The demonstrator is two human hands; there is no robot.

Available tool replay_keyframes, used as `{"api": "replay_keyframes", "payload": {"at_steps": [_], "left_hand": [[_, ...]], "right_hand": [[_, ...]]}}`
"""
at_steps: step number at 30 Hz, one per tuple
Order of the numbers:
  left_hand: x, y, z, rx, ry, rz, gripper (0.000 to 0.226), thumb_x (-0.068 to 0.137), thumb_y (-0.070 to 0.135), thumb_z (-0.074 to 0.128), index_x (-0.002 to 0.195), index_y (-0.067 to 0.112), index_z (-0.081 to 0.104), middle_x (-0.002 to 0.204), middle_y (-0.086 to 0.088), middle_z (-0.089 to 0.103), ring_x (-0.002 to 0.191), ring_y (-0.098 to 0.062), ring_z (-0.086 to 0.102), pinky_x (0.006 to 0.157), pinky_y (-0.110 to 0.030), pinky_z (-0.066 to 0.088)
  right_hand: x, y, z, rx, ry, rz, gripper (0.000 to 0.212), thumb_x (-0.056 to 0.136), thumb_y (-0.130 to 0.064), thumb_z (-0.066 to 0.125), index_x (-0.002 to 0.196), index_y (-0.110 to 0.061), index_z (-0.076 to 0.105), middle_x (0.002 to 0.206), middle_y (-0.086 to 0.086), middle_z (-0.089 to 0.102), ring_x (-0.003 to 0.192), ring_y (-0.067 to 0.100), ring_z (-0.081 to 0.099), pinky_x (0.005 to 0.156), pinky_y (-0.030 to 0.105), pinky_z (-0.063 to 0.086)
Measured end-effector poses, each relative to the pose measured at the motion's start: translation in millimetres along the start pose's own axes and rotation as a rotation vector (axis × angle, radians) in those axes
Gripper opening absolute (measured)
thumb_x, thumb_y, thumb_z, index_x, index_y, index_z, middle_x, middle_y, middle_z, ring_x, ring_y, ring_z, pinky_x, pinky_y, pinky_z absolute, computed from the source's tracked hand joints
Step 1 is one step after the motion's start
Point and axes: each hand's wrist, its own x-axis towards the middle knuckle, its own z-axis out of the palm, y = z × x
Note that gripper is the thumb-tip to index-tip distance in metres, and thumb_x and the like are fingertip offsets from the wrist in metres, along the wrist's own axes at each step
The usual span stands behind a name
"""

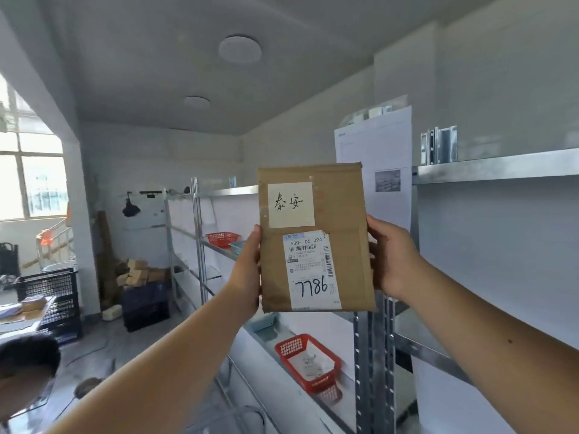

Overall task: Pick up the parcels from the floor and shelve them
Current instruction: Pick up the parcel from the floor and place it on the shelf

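Note:
I hold a flat brown cardboard parcel [338, 202] upright in front of me at chest height. It carries a white handwritten note and a shipping label marked 7786. My left hand [247, 270] grips its left edge and my right hand [391, 255] grips its right edge. Metal shelving [501, 166] stands right behind and to the right of the parcel, its top shelf level with the parcel's upper edge. More shelf bays [200, 233] run back along the wall.
A red basket [308, 361] with a paper packet sits on a lower shelf below the parcel; another red basket [222, 239] is farther back. Cardboard boxes [138, 272] and black crates [51, 292] stand on the floor at left. Another person's head [25, 361] shows at lower left.

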Motion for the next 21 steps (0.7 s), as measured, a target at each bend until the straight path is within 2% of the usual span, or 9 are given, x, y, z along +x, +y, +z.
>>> {"api": "replay_keyframes", "payload": {"at_steps": [2, 4, 7, 9, 11, 15, 19, 21], "left_hand": [[-7.1, -12.0, 12.4, -0.012, -0.062, -0.021, 0.085, 0.083, 0.086, 0.051, 0.143, 0.028, 0.067, 0.136, -0.009, 0.076, 0.126, -0.040, 0.070, 0.116, -0.064, 0.047], [-13.5, -22.2, 26.5, -0.035, -0.100, -0.059, 0.079, 0.088, 0.084, 0.051, 0.140, 0.028, 0.069, 0.133, -0.009, 0.078, 0.125, -0.040, 0.071, 0.116, -0.063, 0.047], [-19.0, -33.2, 49.2, -0.054, -0.180, -0.095, 0.071, 0.094, 0.081, 0.048, 0.136, 0.029, 0.073, 0.132, -0.009, 0.078, 0.125, -0.040, 0.072, 0.117, -0.063, 0.047], [-25.3, -37.2, 65.2, -0.068, -0.229, -0.119, 0.070, 0.094, 0.080, 0.050, 0.134, 0.029, 0.074, 0.131, -0.009, 0.079, 0.125, -0.040, 0.072, 0.118, -0.062, 0.046], [-32.6, -40.6, 80.5, -0.082, -0.270, -0.136, 0.071, 0.092, 0.080, 0.052, 0.136, 0.029, 0.073, 0.132, -0.009, 0.078, 0.126, -0.040, 0.071, 0.119, -0.061, 0.045], [-46.0, -47.6, 110.7, -0.112, -0.353, -0.167, 0.072, 0.093, 0.080, 0.051, 0.139, 0.028, 0.070, 0.135, -0.009, 0.077, 0.127, -0.040, 0.070, 0.118, -0.062, 0.045], [-63.2, -53.0, 143.3, -0.142, -0.450, -0.183, 0.069, 0.096, 0.077, 0.050, 0.141, 0.029, 0.069, 0.133, -0.011, 0.078, 0.123, -0.039, 0.074, 0.115, -0.062, 0.049], [-73.9, -55.6, 161.0, -0.152, -0.475, -0.210, 0.071, 0.094, 0.079, 0.051, 0.142, 0.029, 0.069, 0.132, -0.011, 0.078, 0.121, -0.039, 0.074, 0.113, -0.062, 0.051]], "right_hand": [[-21.6, -2.0, -14.8, -0.006, 0.051, -0.002, 0.037, 0.067, -0.064, 0.079, 0.085, -0.032, 0.084, 0.086, -0.003, 0.075, 0.086, 0.025, 0.065, 0.080, 0.045, 0.052], [-43.5, -7.4, -29.4, -0.042, 0.083, -0.006, 0.036, 0.068, -0.065, 0.077, 0.084, -0.033, 0.083, 0.082, -0.004, 0.075, 0.086, 0.025, 0.068, 0.086, 0.049, 0.053], [-74.1, -18.9, -48.7, -0.079, 0.141, 0.006, 0.033, 0.073, -0.067, 0.072, 0.074, -0.034, 0.079, 0.068, -0.007, 0.070, 0.070, 0.020, 0.065, 0.076, 0.041, 0.050], [-92.9, -26.5, -60.4, -0.084, 0.197, 0.002, 0.032, 0.074, -0.065, 0.072, 0.079, -0.035, 0.081, 0.073, -0.007, 0.071, 0.076, 0.021, 0.061, 0.072, 0.040, 0.048], [-110.6, -34.0, -69.6, -0.100, 0.237, -0.010, 0.034, 0.067, -0.066, 0.075, 0.085, -0.039, 0.084, 0.081, -0.007, 0.074, 0.085, 0.022, 0.064, 0.074, 0.043, 0.050], [-145.1, -47.7, -89.6, -0.131, 0.292, -0.034, 0.042, 0.056, -0.067, 0.078, 0.089, -0.041, 0.085, 0.074, -0.010, 0.077, 0.088, 0.022, 0.066, 0.074, 0.044, 0.054], [-179.1, -61.2, -110.1, -0.143, 0.369, -0.068, 0.038, 0.067, -0.067, 0.074, 0.092, -0.040, 0.084, 0.074, -0.009, 0.077, 0.094, 0.026, 0.067, 0.077, 0.047, 0.054], [-199.2, -67.8, -119.2, -0.146, 0.410, -0.074, 0.037, 0.071, -0.066, 0.073, 0.093, -0.039, 0.084, 0.085, -0.005, 0.077, 0.098, 0.028, 0.067, 0.081, 0.049, 0.054]]}}
